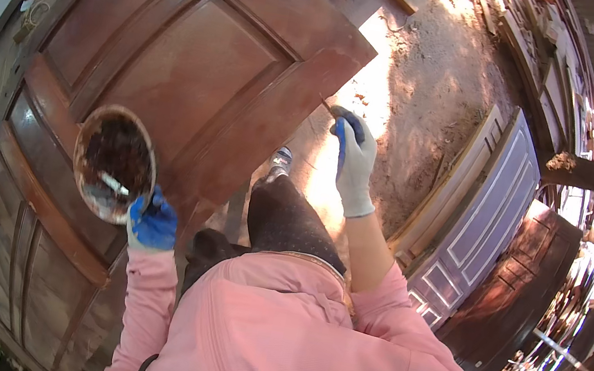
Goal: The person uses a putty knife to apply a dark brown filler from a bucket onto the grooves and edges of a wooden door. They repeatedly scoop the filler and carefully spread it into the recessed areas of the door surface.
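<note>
A brown panelled wooden door (198,73) lies flat in front of me. My left hand (152,222), in a blue and white work glove, grips the rim of a round tub (80,183). Dark brown, crusted stuff (113,145) coats the tub's inside, with a pale patch low in it. My right hand (354,152), gloved the same way, is closed round a slim tool (327,104) whose thin end points at the door's right edge. That tool is seen edge-on, so its kind is unclear. Whether its tip touches the door I cannot tell.
Further doors, among them a purple-grey one (478,217) and a dark red-brown one (515,280), lean at the right. Stacked boards (548,67) stand at the upper right, over a dirt floor (443,76). Clutter lies along the left. My shoe (282,157) is beside the door.
</note>
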{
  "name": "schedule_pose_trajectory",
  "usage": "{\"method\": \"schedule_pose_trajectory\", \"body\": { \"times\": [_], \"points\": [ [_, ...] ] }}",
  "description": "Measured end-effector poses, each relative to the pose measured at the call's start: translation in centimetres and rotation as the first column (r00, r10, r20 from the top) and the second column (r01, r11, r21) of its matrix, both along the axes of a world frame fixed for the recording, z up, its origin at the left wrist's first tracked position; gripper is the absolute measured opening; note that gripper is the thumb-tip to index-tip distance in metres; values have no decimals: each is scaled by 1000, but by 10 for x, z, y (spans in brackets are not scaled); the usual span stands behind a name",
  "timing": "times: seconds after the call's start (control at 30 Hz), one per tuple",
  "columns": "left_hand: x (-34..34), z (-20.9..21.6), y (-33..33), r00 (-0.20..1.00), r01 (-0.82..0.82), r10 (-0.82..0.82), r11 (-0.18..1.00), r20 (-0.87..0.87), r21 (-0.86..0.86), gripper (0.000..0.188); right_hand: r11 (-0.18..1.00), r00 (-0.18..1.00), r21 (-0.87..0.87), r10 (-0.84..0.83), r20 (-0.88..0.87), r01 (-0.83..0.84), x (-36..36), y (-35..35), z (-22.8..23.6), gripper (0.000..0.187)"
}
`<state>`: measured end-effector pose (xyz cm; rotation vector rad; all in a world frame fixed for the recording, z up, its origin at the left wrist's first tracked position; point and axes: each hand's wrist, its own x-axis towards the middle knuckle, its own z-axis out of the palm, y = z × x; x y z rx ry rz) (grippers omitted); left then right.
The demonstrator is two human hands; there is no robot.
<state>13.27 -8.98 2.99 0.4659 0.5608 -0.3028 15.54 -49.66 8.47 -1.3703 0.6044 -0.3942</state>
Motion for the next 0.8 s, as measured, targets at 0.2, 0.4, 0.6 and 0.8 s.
{"method": "schedule_pose_trajectory", "body": {
  "times": [0.2,0.4,0.6,0.8],
  "points": [
    [84,-8,-124,998,-10,17,994,62,-112,26,627,960,-728,204,-190,-278,72,-58,-23,23],
    [82,19,-218,952,165,-304,617,40,769,52,495,942,-810,268,-203,-315,94,-67,-41,26],
    [65,6,-240,403,-151,-790,-555,-462,818,114,356,935,-903,335,-117,-241,104,-63,-62,30],
    [61,-1,-244,374,-181,-758,-625,-535,759,118,299,934,-926,335,-123,-229,101,-63,-62,27]
  ]
}}
